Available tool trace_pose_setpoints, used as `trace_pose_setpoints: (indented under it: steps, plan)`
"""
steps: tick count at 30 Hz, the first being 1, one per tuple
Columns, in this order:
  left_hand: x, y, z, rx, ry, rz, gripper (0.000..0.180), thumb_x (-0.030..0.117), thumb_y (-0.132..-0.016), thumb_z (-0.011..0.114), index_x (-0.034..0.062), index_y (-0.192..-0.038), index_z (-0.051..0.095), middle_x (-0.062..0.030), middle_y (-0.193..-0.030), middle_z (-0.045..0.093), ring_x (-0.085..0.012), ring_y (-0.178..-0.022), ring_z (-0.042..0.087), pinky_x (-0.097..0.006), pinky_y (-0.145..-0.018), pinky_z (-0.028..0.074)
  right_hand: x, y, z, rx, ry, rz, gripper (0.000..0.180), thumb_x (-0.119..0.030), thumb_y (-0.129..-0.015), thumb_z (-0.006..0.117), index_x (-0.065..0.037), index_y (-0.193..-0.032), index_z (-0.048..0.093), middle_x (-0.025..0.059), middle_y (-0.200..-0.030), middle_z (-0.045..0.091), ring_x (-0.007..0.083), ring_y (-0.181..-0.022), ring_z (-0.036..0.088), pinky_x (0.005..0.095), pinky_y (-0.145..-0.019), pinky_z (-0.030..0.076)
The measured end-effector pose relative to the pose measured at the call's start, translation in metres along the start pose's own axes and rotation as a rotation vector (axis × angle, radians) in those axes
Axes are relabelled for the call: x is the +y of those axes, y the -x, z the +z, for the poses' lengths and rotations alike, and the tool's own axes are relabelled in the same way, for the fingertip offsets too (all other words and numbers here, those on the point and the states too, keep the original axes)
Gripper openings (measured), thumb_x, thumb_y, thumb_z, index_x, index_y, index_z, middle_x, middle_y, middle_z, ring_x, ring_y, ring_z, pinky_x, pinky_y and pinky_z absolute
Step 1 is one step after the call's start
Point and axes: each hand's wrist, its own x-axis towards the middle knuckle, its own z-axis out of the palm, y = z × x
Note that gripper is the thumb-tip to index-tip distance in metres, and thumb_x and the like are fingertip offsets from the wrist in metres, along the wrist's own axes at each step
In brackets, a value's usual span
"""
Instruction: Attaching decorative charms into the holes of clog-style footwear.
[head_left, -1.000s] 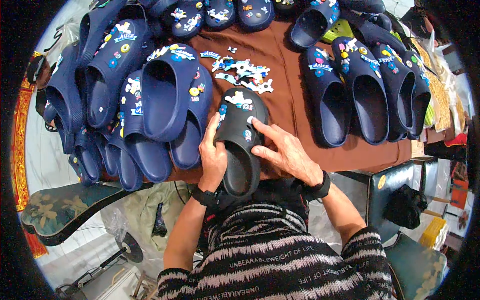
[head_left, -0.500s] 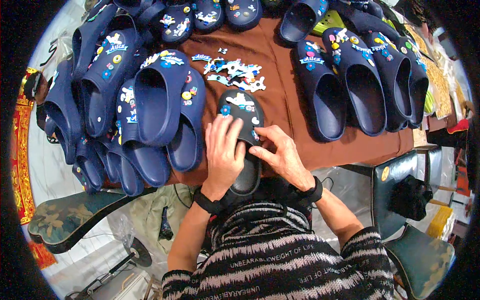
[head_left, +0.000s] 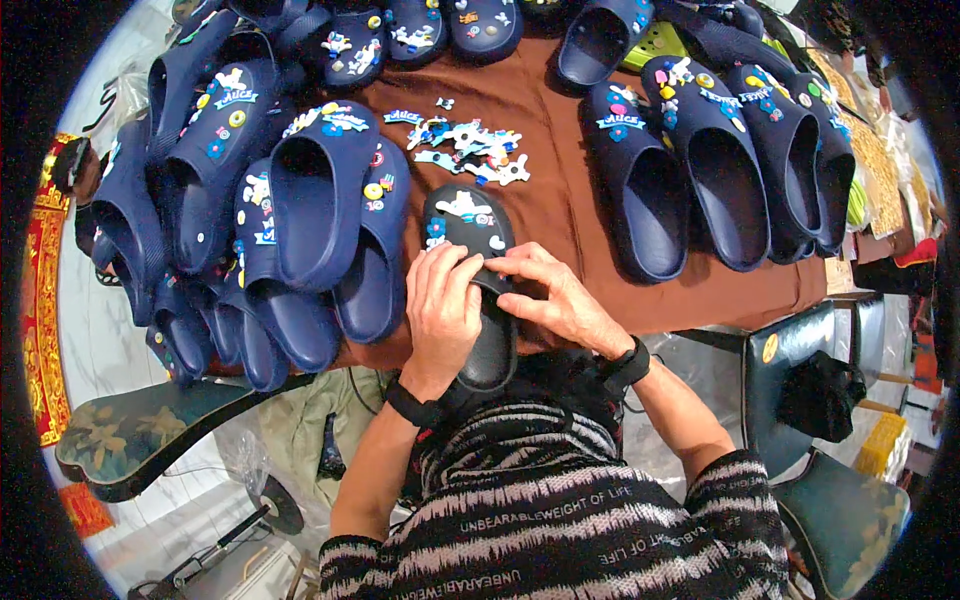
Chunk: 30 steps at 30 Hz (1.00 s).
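A black clog (head_left: 487,345) lies at the table's near edge, toe pointing away from me. White, blue and other small shoe charms (head_left: 463,206) sit on its upper. My left hand (head_left: 442,308) is closed around the left side of the upper, its fingers bent over the rear rim. On the right side, my right hand (head_left: 545,292) grips the rim between thumb and fingers, its fingertips close to the left hand's. Whether a charm is under those fingers is hidden. Just beyond the toe lies a pile of loose charms (head_left: 470,143).
Navy clogs (head_left: 318,215) with charms are heaped at the left, and another row of navy clogs (head_left: 640,200) stands at the right. Brown cloth (head_left: 570,215) covers the table. A cushioned stool (head_left: 160,430) is at lower left; a dark chair (head_left: 790,370) stands at right.
The clog has tilted slightly, its toe shifting left. My right fingers have moved left over the upper, covering a charm seen earlier at its right side. My left fingers have shifted slightly down and left.
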Motion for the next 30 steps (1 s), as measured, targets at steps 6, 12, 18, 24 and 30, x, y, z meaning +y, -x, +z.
trace_pose_setpoints:
  steps: [6,12,18,24,30]
  plan:
    - [0.011,-0.01,-0.019,-0.13,-0.196,0.135,0.048,0.005,-0.069,0.072,0.0111,-0.117,0.07,-0.0128,-0.111,0.055,-0.034,-0.112,0.054,-0.052,-0.102,0.041,0.007,-0.046,-0.025,0.108,0.164,0.069,0.026,-0.019,-0.093,0.061,0.002,-0.106,0.069,0.0196,-0.098,0.072,0.0272,-0.092,0.071,0.0386,-0.083,0.053]
    - [0.004,-0.016,-0.019,-0.202,-0.087,0.177,0.044,0.003,-0.066,0.073,0.0103,-0.11,0.071,-0.0117,-0.11,0.057,-0.0339,-0.111,0.054,-0.048,-0.098,0.044,0.028,-0.121,-0.029,0.183,0.629,0.055,0.023,-0.016,-0.091,0.056,-0.005,-0.103,0.073,0.0228,-0.096,0.071,0.0417,-0.093,0.068,0.0494,-0.082,0.053]
    - [0.003,-0.016,-0.016,-0.208,-0.106,0.164,0.04,0.008,-0.07,0.07,0.0071,-0.11,0.068,-0.008,-0.115,0.06,-0.0304,-0.114,0.054,-0.047,-0.102,0.042,0.054,-0.162,-0.025,0.011,0.869,0.132,0.023,-0.016,-0.09,0.057,-0.006,-0.102,0.074,0.0229,-0.097,0.071,0.0401,-0.094,0.069,0.0517,-0.081,0.053]
    - [0.0,-0.018,-0.015,-0.259,-0.171,0.179,0.044,0.006,-0.067,0.073,0.0113,-0.11,0.07,-0.0057,-0.115,0.059,-0.0282,-0.116,0.053,-0.046,-0.102,0.041,0.051,-0.166,-0.029,0.072,0.873,0.101,0.023,-0.022,-0.091,0.06,-0.005,-0.1,0.072,0.0226,-0.096,0.071,0.0412,-0.093,0.068,0.0523,-0.08,0.053]
    - [-0.004,-0.015,-0.011,-0.224,-0.182,0.178,0.043,0.005,-0.065,0.073,0.0121,-0.108,0.07,-0.0045,-0.112,0.06,-0.0274,-0.113,0.054,-0.046,-0.101,0.042,0.047,-0.176,-0.013,-0.103,0.95,-0.039,0.025,-0.024,-0.088,0.069,-0.006,-0.105,0.07,0.0196,-0.098,0.07,0.0377,-0.093,0.068,0.0503,-0.079,0.051]
